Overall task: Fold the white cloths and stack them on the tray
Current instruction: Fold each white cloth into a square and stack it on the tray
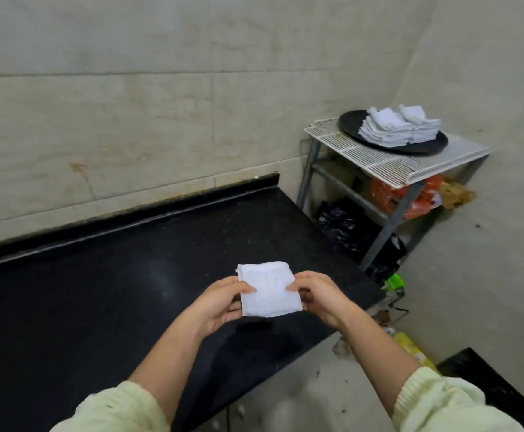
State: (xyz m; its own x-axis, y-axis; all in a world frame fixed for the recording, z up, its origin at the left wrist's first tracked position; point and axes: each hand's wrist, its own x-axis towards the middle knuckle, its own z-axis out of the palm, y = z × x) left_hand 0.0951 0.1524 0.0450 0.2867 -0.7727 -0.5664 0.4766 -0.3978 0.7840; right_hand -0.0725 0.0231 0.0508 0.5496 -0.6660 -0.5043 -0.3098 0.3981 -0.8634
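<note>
The desk spreads open under my left grip and right grip, which pinch the folded cloth above its near right corner. The wall closes off the desk's far edge. Off the right edge, across a gap, stands the rack with the tray. Two cloth stacks crowd the tray's right part; its left part is free.

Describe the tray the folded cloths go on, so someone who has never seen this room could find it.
Look to the right-hand corner of the tiled walls, where a metal-legged rack with a white wire-grid top stands beyond the black counter. On that top lies the tray: round, flat and black, the only dark thing on the white grid, carrying two stacks of folded white cloths.
</note>
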